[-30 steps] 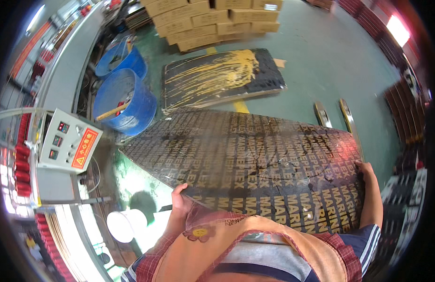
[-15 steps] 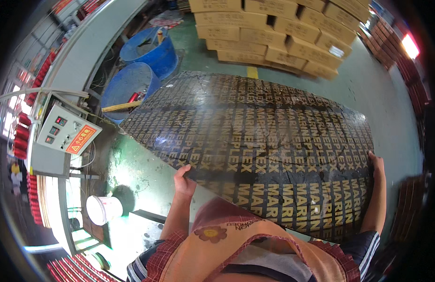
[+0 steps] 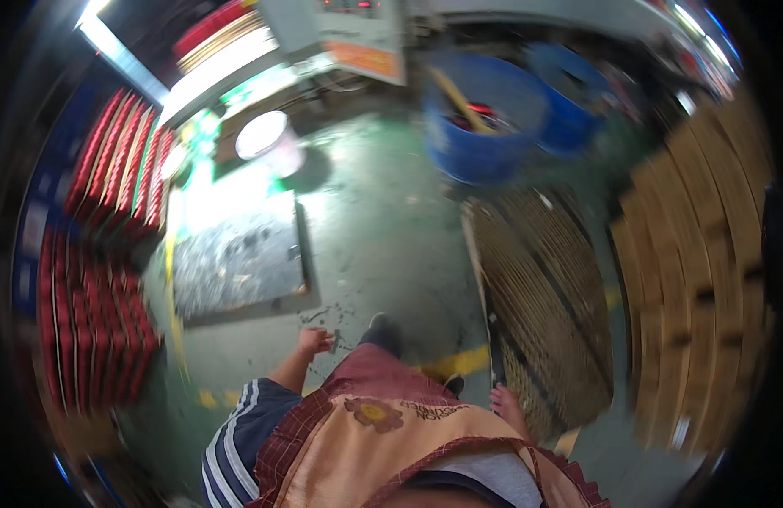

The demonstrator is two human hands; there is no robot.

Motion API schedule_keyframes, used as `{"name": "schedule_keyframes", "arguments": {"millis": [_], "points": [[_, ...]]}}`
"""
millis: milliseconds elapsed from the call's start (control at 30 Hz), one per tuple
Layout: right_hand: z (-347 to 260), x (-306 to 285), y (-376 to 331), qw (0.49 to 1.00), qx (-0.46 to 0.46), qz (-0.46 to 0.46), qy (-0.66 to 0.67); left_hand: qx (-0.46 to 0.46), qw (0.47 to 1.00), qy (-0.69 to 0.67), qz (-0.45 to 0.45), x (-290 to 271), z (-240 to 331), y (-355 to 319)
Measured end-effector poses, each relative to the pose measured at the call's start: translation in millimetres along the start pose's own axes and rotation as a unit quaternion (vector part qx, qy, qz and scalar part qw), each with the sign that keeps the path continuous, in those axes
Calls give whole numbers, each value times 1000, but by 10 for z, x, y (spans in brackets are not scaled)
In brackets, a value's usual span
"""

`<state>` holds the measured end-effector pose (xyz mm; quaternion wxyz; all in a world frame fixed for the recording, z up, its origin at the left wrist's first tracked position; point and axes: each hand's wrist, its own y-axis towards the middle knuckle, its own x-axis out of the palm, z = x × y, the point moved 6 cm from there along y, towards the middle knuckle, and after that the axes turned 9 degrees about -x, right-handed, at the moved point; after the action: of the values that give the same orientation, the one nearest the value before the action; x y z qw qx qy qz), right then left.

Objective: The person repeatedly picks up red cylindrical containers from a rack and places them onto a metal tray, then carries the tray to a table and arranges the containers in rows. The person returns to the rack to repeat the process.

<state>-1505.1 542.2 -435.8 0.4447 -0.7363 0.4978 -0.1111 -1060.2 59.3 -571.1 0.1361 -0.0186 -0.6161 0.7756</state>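
A large dark plywood board, with rows of lettering smeared by motion, lies to my right and looks flat on the floor. My right hand hangs low beside its near left edge, fingers loosely apart with nothing seen in them. Whether the fingertips touch that edge I cannot tell. Over the green floor on the other side, my left hand is free, its fingers slightly curled and blurred. The thing nearest to it is a dark, scuffed flat slab, ahead and to the left.
Two blue tubs stand beyond the board, one with a wooden stick across it. Stacked cartons rise at right. Stacked red-edged panels stand left. A white bucket and control box are farther ahead.
My view has swung left. Both hands have left the board's edges, and it now lies to my right, lower down. My arms have dropped toward my sides.
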Motion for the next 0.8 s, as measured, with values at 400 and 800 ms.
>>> {"name": "schedule_keyframes", "arguments": {"millis": [400,800], "points": [[-3262,10349,-1243,860,-368,-171,-309,73,934,-342,79,-6822,3597,-668],[-4958,17804,-3049,561,-659,-424,-267,315,852,-322,266,-10265,7728,-645]]}}
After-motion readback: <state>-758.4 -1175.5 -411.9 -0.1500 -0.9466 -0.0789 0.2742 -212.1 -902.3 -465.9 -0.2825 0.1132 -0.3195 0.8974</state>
